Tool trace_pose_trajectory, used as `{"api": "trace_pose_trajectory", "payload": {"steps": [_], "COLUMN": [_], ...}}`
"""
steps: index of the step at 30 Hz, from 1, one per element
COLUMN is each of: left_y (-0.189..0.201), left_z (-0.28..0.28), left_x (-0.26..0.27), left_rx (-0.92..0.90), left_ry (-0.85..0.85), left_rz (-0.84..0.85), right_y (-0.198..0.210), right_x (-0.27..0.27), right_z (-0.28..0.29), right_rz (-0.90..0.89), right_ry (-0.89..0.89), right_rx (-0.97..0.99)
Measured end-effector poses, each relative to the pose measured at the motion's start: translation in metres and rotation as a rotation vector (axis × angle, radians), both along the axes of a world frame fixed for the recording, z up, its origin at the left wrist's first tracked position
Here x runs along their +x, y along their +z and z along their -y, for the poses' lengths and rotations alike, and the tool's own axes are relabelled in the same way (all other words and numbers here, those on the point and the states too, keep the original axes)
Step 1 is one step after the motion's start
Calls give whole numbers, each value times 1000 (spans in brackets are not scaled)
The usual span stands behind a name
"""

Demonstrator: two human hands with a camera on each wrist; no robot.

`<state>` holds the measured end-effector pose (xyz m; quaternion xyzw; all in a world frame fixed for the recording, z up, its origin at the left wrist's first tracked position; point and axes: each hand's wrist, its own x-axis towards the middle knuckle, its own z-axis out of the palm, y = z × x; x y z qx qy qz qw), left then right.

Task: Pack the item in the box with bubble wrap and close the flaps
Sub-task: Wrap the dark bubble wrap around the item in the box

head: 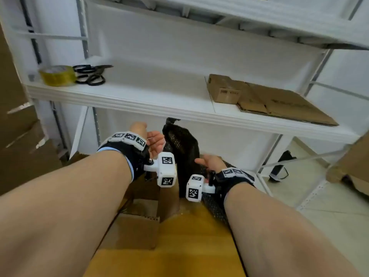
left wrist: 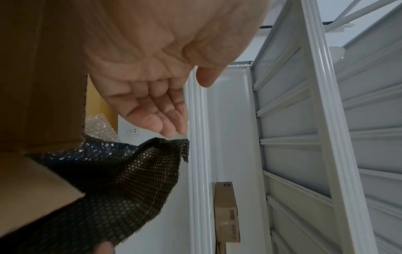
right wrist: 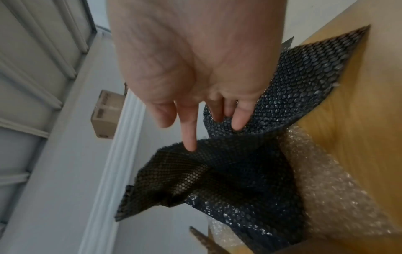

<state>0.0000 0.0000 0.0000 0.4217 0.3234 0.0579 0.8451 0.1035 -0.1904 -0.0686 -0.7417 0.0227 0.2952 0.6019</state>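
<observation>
A sheet of black bubble wrap (head: 180,148) stands up out of the open cardboard box (head: 137,228) below the shelf. My right hand (head: 210,161) holds the sheet at its right side. In the right wrist view its middle fingers curl into a fold of the black bubble wrap (right wrist: 250,171) while the index finger lies straight on it. My left hand (head: 154,141) hovers open just left of the sheet's top; in the left wrist view its straight fingers (left wrist: 156,111) sit just above the wrap's tip (left wrist: 130,171). Clear bubble wrap (right wrist: 322,175) lines the box. The item is hidden.
A white shelf (head: 139,105) runs just above and behind my hands. It carries a tape roll (head: 58,75), scissors (head: 89,74), a small carton (head: 223,88) and flattened cardboard (head: 283,104). Brown cartons (head: 20,140) stack at the left. A black object (head: 280,166) lies on the tiled floor.
</observation>
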Motion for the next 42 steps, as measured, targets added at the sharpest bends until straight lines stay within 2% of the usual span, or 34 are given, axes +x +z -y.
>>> {"api": "trace_pose_trajectory", "payload": {"steps": [3, 6, 8, 10, 12, 14, 17, 21, 24, 27, 32, 35, 37, 42], "left_y": [-4, -8, -7, -6, -1, 6, 18, 43, 61, 76, 95, 99, 100, 94], "left_z": [-10, -13, -13, -15, -18, -18, -13, 2, 19, 33, 45, 46, 52, 45], "left_x": [7, 9, 8, 7, 5, 1, -4, -16, -23, -24, -23, -21, -21, -13], "left_rx": [33, 44, 68, 86, 95, 119, 155, 272, 377, 346, 260, 249, 308, 423], "left_ry": [48, 15, 27, 38, 41, 27, -57, -318, -484, -520, -421, -394, -408, -295], "left_rz": [-34, 3, -18, -33, -32, -39, -14, 106, 192, 273, 313, 259, 224, 115], "right_y": [-11, -10, -3, 14, 39, 65, 104, 140, 151, 157, 165, 165, 165, 151], "right_x": [12, 14, 17, 20, 19, 13, 3, -13, -27, -35, -49, -55, -62, -61], "right_z": [-13, -11, -6, -3, 1, 8, 17, 18, 12, 9, 12, 16, 17, 20], "right_rz": [4, 125, 207, 320, 525, 652, 713, 811, 992, 1045, 1027, 1020, 1015, 765], "right_ry": [4, 53, -30, -189, -308, -342, -391, -440, -410, -304, -34, 35, 115, 340], "right_rx": [-158, -226, -145, -51, -71, -95, -67, -11, 35, 114, 206, 175, 99, -33]}}
